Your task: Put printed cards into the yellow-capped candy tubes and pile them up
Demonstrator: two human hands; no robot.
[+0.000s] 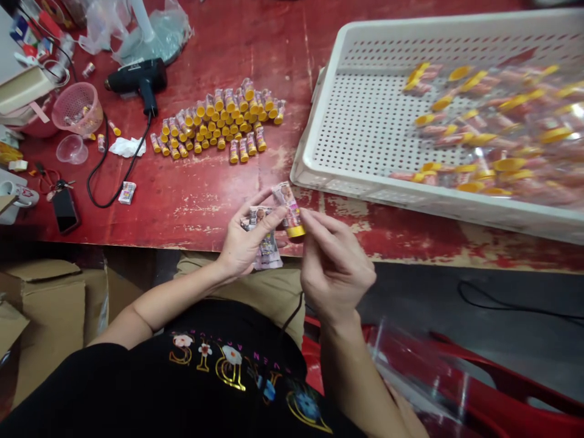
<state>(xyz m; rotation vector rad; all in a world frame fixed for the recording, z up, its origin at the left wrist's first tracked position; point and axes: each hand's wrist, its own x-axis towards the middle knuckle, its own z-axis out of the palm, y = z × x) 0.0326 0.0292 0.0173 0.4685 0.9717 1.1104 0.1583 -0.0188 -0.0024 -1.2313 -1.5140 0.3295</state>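
My left hand (pixel 239 243) is closed around several flat printed plastic sleeves (pixel 268 252). Between its thumb and fingers it also grips a small tube with a yellow cap (pixel 288 204), the yellow end pointing down towards me. My right hand (pixel 337 267) is closed in a pinch, its thumb and fingertips at the side of that tube beside the yellow end. On the table beyond my hands stands a dense cluster of similar yellow-capped tubes (pixel 219 121). A small stack of printed sleeves (pixel 127 193) lies to the left.
A white perforated tray (pixel 314 140) with many larger yellow-ended packs (pixel 474 79) fills the right. At left lie a black heat gun (pixel 137 79) with its cord, a pink basket (pixel 77 109), crumpled tissue (pixel 128 146), a phone (pixel 65 210) and red-handled scissors (pixel 48 181).
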